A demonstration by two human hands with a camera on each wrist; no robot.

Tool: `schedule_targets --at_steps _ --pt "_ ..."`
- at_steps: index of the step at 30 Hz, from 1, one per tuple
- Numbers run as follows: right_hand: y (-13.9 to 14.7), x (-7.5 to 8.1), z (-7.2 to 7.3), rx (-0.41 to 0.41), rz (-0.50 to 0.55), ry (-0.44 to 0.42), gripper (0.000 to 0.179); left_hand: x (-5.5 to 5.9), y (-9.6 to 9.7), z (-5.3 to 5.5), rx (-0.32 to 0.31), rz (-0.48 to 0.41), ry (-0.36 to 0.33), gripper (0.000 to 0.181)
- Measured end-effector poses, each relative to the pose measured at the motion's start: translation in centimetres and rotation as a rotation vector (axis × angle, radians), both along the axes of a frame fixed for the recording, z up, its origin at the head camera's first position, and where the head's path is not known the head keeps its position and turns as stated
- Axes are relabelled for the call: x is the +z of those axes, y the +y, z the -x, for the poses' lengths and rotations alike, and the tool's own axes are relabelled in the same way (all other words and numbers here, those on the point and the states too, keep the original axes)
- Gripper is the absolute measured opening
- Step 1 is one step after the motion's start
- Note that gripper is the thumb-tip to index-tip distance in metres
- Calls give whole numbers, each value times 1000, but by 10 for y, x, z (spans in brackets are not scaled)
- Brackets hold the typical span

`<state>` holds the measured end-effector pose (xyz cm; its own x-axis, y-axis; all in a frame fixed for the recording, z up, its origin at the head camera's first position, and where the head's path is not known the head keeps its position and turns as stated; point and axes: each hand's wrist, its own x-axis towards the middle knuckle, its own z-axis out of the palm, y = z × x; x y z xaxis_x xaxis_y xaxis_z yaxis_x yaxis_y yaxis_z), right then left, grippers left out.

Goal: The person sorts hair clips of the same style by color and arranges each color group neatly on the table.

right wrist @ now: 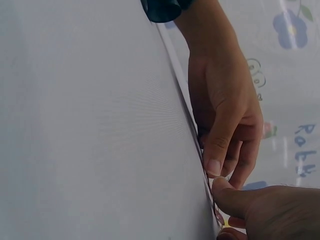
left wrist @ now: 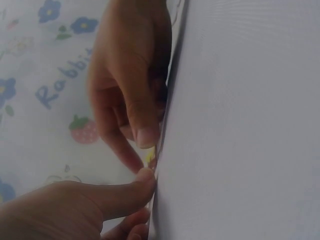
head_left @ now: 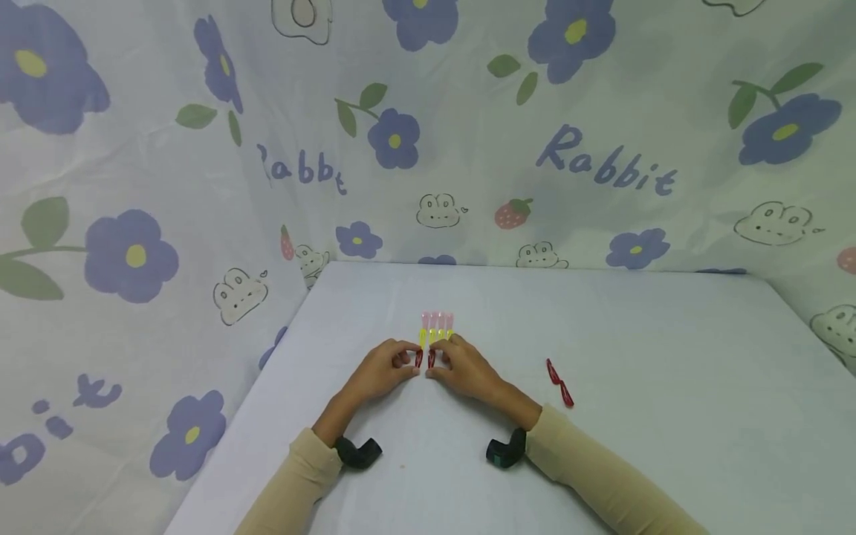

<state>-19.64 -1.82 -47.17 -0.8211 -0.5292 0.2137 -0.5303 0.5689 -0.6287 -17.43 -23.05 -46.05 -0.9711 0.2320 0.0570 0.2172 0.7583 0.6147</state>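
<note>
Near the middle of the table in the head view, my left hand [head_left: 383, 369] pinches a red snap hair clip [head_left: 418, 360] between thumb and forefinger. Just beside it, the thumb and forefinger of my right hand [head_left: 470, 369] hold a second red hair clip [head_left: 431, 360]. Both clips lie at the near end of rows of yellow hair clips [head_left: 423, 338] and pink hair clips [head_left: 438, 319], set side by side. The right fingers partly cover the yellow row. In both wrist views the fingertips meet low at the tabletop, and the clips are mostly hidden.
Two more red hair clips [head_left: 560, 383] lie end to end on the white table [head_left: 669, 357], right of my right hand. A patterned cloth [head_left: 468, 148] hangs behind the table and along its sides. Dark wrist devices [head_left: 506, 450] sit at both cuffs.
</note>
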Motion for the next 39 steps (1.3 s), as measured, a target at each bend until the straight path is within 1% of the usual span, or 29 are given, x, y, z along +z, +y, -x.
schedule_targets --at_steps 6,9,11,16,19,22,26,27,30,32,36,39 --pt "5 8 1 10 -13 -33 46 0 2 2 -9 -1 21 38" --pt "13 16 -1 19 -21 -49 43 0 3 3 -13 1 23 38" --pt "21 24 -3 18 -27 -72 41 0 4 2 -12 1 11 38" --pt "48 47 -7 -21 -43 -111 38 -2 3 0 7 -6 -6 38" --pt "67 58 -9 -35 -50 -107 35 -4 2 0 19 -5 -6 37" --pt "87 64 -12 -39 -71 -92 32 -5 0 0 20 -4 -4 37" --pt "116 71 -15 -43 -99 -68 29 -4 -1 -1 21 -7 -4 38" --pt "123 72 -16 -49 -95 -73 29 -4 -1 0 21 -7 -4 38" --pt "142 72 -15 -66 -81 -61 26 -4 -2 0 23 -1 -1 38" --pt "154 70 -14 -86 -72 -56 24 -4 -2 0 22 0 4 38" --pt "174 58 -11 -134 -88 -36 22 -5 -2 1 10 -19 7 37" --pt "187 47 -11 -162 -111 -53 19 -5 0 1 6 -24 0 37"
